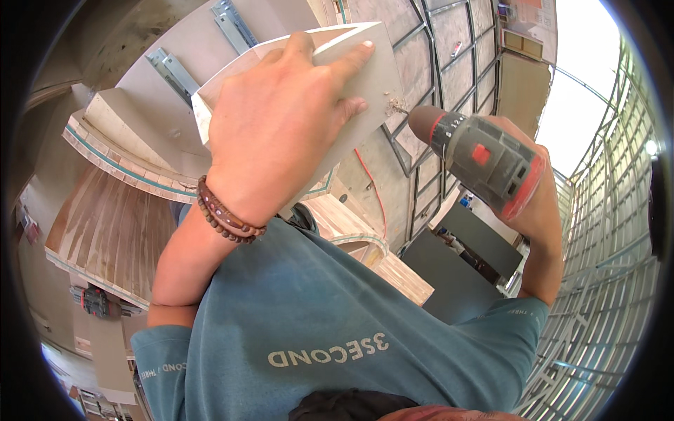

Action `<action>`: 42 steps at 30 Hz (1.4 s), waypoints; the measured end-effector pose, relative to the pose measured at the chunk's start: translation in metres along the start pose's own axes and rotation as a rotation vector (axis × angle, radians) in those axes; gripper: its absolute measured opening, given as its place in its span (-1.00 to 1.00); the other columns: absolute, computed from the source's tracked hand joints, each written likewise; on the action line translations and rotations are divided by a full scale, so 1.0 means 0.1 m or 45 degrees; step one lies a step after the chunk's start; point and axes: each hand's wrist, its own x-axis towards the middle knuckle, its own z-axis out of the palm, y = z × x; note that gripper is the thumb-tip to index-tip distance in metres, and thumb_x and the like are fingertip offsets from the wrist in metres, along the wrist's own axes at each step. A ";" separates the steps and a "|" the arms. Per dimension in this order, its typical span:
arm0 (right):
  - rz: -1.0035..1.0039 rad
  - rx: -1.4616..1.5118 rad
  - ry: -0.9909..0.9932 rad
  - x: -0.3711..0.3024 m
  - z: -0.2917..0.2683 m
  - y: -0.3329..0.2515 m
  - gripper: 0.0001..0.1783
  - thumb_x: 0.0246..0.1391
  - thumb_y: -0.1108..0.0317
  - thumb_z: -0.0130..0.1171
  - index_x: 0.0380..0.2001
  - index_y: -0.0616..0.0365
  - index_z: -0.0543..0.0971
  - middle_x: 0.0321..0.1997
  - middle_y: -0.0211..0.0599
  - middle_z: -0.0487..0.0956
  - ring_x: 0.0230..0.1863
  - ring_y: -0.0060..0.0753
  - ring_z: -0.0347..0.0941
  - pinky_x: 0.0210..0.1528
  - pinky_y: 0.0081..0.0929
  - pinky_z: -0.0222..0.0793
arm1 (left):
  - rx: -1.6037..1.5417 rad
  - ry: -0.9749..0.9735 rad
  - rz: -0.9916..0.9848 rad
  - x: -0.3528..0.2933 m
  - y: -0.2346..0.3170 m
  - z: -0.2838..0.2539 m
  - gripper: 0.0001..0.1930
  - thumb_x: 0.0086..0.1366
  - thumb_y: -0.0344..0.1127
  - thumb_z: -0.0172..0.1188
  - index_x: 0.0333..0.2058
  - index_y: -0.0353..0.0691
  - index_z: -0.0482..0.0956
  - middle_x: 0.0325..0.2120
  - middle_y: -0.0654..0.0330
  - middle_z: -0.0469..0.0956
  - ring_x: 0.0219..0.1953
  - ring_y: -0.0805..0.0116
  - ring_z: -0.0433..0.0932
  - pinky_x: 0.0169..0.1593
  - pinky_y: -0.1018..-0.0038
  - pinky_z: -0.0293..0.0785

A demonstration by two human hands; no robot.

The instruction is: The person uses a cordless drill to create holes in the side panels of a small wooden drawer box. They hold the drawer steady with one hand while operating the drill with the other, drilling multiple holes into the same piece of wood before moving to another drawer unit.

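Note:
A white open-topped wooden box (375, 77), like a drawer, is tilted in front of me. My left hand (274, 126) lies over its upper edge, with the thumb and index finger on the outer face and other fingers bent over the rim. Beaded bracelets circle that wrist. My right hand (540, 172) is closed round a black and red cordless drill (481, 151), mostly hidden behind the tool. The bit points left at the box's outer face near its right end. Wood shavings (393, 105) cluster around the tip; how deep the bit sits, I cannot tell.
Metal drawer slides (172, 74) lie on a pale panel behind the box. Curved slatted woodwork (116, 228) stands at left, with a second drill (98, 302) below it. Dark metal frames (435, 63) and a red cable (373, 186) are on the floor beyond.

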 end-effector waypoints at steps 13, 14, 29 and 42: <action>0.019 -0.280 0.078 -0.08 0.10 -0.40 -0.45 -0.32 0.31 0.49 -0.13 0.10 0.60 -0.38 -0.22 0.69 -0.38 -0.09 0.67 -0.33 -0.38 0.52 | -0.006 0.023 0.014 -0.02 -0.01 0.01 -0.48 0.14 -0.07 0.38 0.13 0.24 0.61 -0.25 0.14 0.56 -0.26 0.16 0.62 -0.28 0.28 0.55; 0.027 -0.296 0.022 -0.05 0.06 -0.44 -0.45 -0.31 0.34 0.47 -0.12 0.11 0.60 -0.37 -0.19 0.68 -0.35 -0.06 0.67 -0.29 -0.38 0.51 | -0.002 0.011 0.014 -0.01 -0.02 0.01 -0.48 0.14 -0.07 0.38 0.13 0.24 0.61 -0.25 0.14 0.57 -0.26 0.16 0.62 -0.28 0.28 0.55; 0.074 -0.485 -0.075 -0.01 0.06 -0.55 -0.43 -0.33 0.18 0.50 -0.14 0.03 0.59 -0.43 -0.22 0.66 -0.43 -0.05 0.61 -0.40 -0.28 0.44 | -0.014 0.041 0.039 -0.06 -0.05 0.07 -0.47 0.16 -0.05 0.37 0.15 0.20 0.59 -0.21 0.13 0.57 -0.32 0.15 0.65 -0.34 0.28 0.58; -0.082 -0.816 -0.146 0.07 0.13 -0.75 -0.39 -0.25 -0.07 0.48 -0.17 0.04 0.55 -0.48 -0.33 0.60 -0.50 -0.16 0.61 -0.54 -0.25 0.39 | -0.024 0.016 0.033 -0.06 -0.06 0.06 -0.48 0.15 -0.06 0.37 0.13 0.18 0.60 -0.27 0.15 0.54 -0.27 0.20 0.63 -0.34 0.29 0.59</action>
